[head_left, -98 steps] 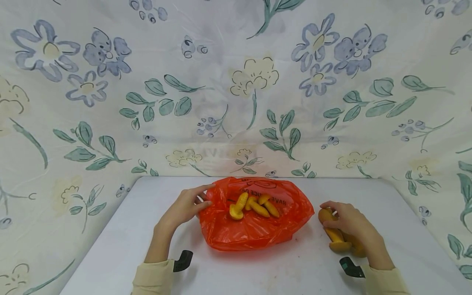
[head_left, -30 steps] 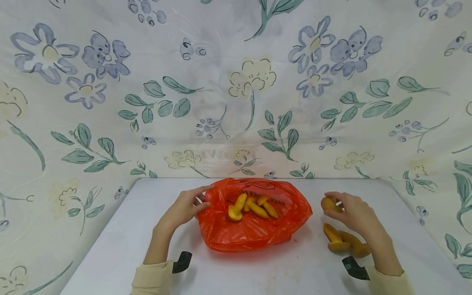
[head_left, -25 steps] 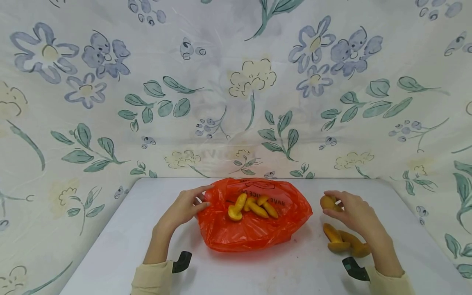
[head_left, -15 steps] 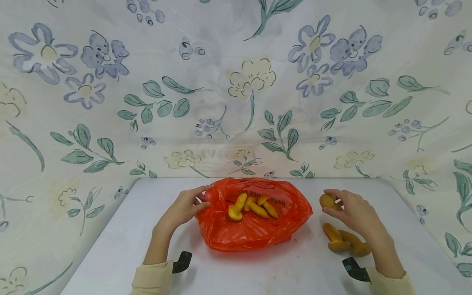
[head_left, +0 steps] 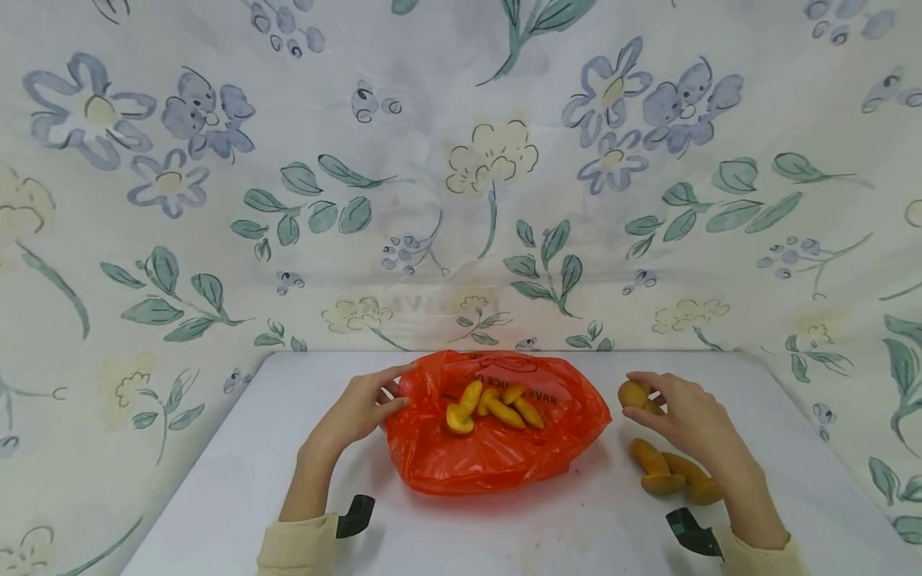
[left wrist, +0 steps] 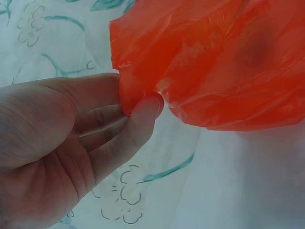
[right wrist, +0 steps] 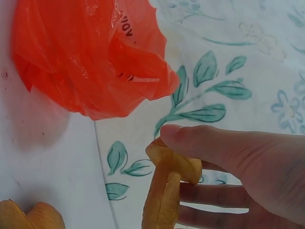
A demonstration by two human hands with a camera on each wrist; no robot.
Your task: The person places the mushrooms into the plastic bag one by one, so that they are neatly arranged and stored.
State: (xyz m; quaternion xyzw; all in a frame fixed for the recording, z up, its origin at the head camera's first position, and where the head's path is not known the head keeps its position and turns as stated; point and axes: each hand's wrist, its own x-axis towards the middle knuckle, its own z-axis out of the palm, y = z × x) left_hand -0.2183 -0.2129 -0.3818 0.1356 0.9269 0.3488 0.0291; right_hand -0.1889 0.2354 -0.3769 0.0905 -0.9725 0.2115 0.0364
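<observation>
A red plastic bag [head_left: 475, 472] with black print lies with its mouth toward me, several yellow-brown mushrooms [head_left: 461, 418] visible inside. At its left edge my left hand [head_left: 353, 412] pinches the plastic between thumb and fingers, as the left wrist view shows on the bag's rim [left wrist: 138, 81]. To the right of the bag, my right hand [head_left: 687, 416] holds a mushroom [head_left: 634, 395] by its cap. In the right wrist view the stem of that mushroom [right wrist: 161, 200] points down past the fingertips. Two more mushrooms [head_left: 651, 458] lie on the table below the right hand.
The white table [head_left: 504, 536] backs onto a flower-printed cloth [head_left: 418, 200] that also rises at both sides. Black wrist-worn pieces stick out from the left [head_left: 356, 516] and right [head_left: 693, 532] sleeves.
Since the oldest frame, my right hand has come up and away from the two mushrooms on the table with one mushroom in its grip, lately drifting slightly left. The left hand stays at the bag's edge.
</observation>
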